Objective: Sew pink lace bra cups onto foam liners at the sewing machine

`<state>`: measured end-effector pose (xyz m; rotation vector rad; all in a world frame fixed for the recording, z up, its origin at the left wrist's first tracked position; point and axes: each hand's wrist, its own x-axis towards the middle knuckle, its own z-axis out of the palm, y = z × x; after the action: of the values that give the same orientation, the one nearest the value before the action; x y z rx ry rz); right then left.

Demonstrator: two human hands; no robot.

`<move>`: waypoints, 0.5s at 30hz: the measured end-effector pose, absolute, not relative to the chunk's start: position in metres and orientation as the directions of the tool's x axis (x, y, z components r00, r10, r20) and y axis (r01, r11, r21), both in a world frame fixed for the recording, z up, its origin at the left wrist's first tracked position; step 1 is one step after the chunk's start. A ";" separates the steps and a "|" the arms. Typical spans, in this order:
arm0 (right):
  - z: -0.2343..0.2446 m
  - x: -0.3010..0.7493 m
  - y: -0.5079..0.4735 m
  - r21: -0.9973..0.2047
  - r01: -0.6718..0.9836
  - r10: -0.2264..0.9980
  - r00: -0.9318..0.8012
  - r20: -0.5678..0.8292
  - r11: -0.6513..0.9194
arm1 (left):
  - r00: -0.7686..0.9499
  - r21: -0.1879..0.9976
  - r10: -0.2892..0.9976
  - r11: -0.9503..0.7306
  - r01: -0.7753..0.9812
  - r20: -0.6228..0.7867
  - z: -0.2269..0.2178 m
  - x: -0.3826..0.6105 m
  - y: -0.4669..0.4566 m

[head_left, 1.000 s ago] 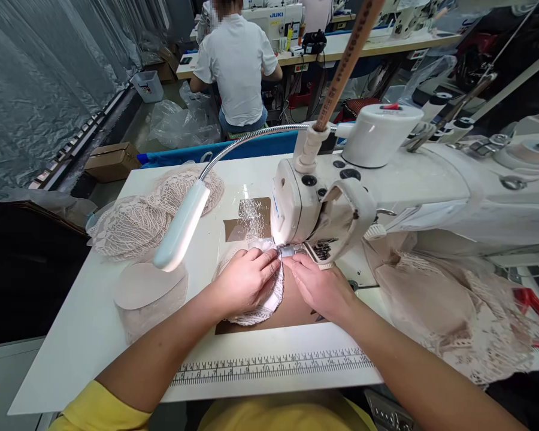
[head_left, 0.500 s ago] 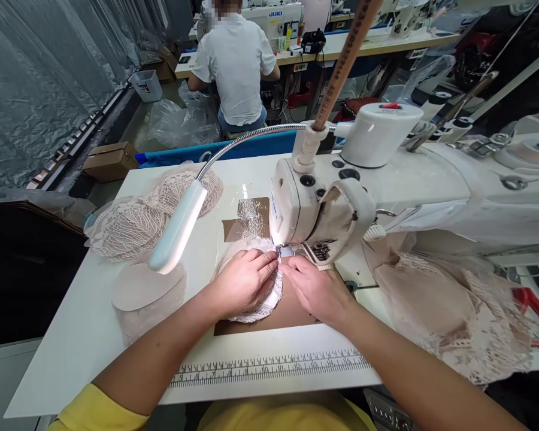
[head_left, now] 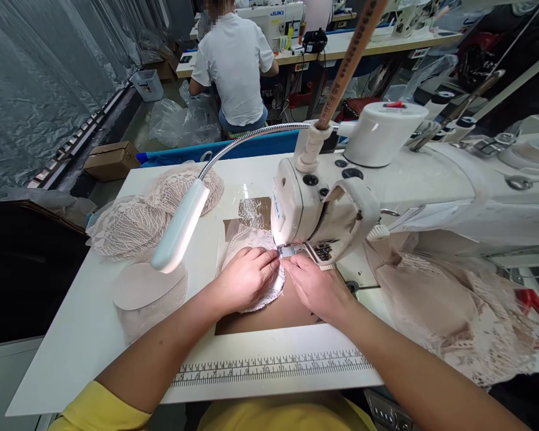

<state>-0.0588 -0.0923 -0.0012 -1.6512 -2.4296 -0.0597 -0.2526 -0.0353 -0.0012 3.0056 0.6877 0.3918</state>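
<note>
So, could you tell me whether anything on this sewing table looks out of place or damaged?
Nothing looks damaged or spilled. The only untidy spot is the lace heap right of the sewing machine, which sprawls over the edge of the table. The left hand and right hand press the lace piece down neatly.

Garment workshop (rows of sewing machines (head_left: 341, 197))
</note>
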 end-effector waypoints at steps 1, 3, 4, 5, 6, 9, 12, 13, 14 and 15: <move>-0.001 -0.059 -0.092 -0.079 0.924 0.915 -0.355 0.191 0.375 | 0.870 0.090 0.430 -0.902 0.422 0.242 -0.001 -0.252 -0.035; -0.002 -0.059 -0.092 -0.079 0.923 0.913 -0.357 0.197 0.377 | 0.870 0.092 0.426 -0.904 0.417 0.248 -0.001 -0.252 -0.034; -0.002 -0.059 -0.092 -0.082 0.922 0.912 -0.357 0.203 0.379 | 0.871 0.092 0.423 -0.906 0.414 0.249 -0.001 -0.253 -0.033; -0.002 -0.058 -0.092 -0.088 0.921 0.911 -0.357 0.208 0.381 | 0.873 0.091 0.420 -0.907 0.411 0.249 -0.001 -0.253 -0.032; -0.003 -0.058 -0.092 -0.095 0.919 0.909 -0.357 0.215 0.383 | 0.875 0.093 0.417 -0.909 0.407 0.248 -0.001 -0.253 -0.031; -0.006 -0.055 -0.092 -0.121 0.913 0.906 -0.355 0.232 0.389 | 0.877 0.107 0.410 -0.912 0.396 0.252 -0.001 -0.254 -0.027; -0.009 -0.051 -0.093 -0.159 0.905 0.905 -0.352 0.240 0.394 | 0.871 0.124 0.413 -0.911 0.394 0.265 0.000 -0.255 -0.023; -0.010 -0.050 -0.093 -0.175 0.901 0.906 -0.353 0.235 0.396 | 0.868 0.128 0.417 -0.909 0.397 0.269 0.001 -0.254 -0.022; -0.011 -0.050 -0.093 -0.191 0.897 0.907 -0.355 0.227 0.399 | 0.865 0.132 0.421 -0.907 0.400 0.272 0.001 -0.254 -0.021; -0.012 -0.049 -0.093 -0.206 0.893 0.909 -0.357 0.218 0.400 | 0.861 0.134 0.428 -0.904 0.406 0.274 0.001 -0.255 -0.020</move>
<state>-0.0492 -0.0932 -0.0117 -1.5727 -2.3658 0.0739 -0.2545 -0.0204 0.0007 2.9613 0.6647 0.4614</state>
